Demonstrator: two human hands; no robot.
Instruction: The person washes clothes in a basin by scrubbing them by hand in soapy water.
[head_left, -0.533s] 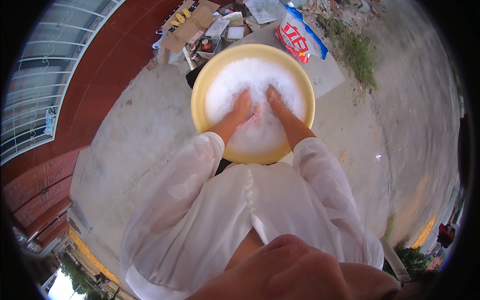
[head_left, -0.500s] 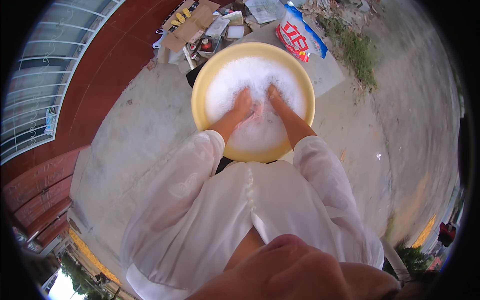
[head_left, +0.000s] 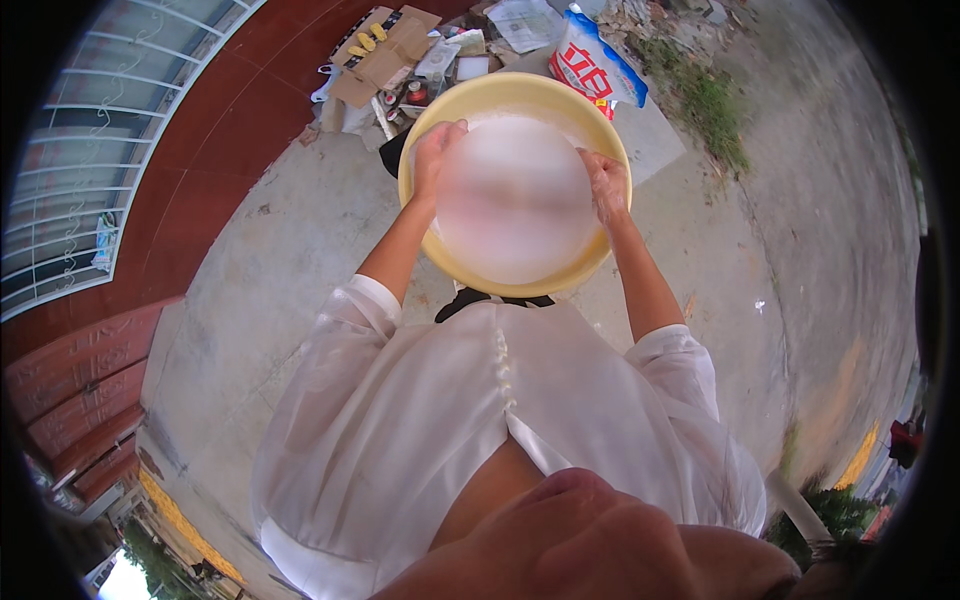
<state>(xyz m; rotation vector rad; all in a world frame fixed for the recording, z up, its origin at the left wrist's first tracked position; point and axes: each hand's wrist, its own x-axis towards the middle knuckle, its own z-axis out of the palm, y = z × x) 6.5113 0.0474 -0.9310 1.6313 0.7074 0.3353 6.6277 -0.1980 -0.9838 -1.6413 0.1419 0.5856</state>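
Note:
My left hand (head_left: 434, 160) and my right hand (head_left: 605, 186) are apart, over the left and right sides of a round yellow basin (head_left: 535, 88). Their fingers are curled inward, and both forearms reach up from white sleeves. Between the hands lies a blurred, pale white-and-pink area (head_left: 515, 200) that covers most of the basin's inside. Whether it is spread cloth or foam, I cannot make out. Both hands look closed at its edges, but what they grip is smeared. A little white foam shows along the basin's inner wall.
Beyond the basin's upper right stands a white, red and blue plastic bag (head_left: 597, 62). A cardboard box (head_left: 385, 55) with several yellow pieces on it lies among clutter at the upper left. Grass (head_left: 700, 100) grows at the right. Concrete (head_left: 260, 270) surrounds the basin.
My hands were close together in the foam, with something pinkish between them. They have come up and moved apart to the basin's sides, and a blurred pale area now fills the middle.

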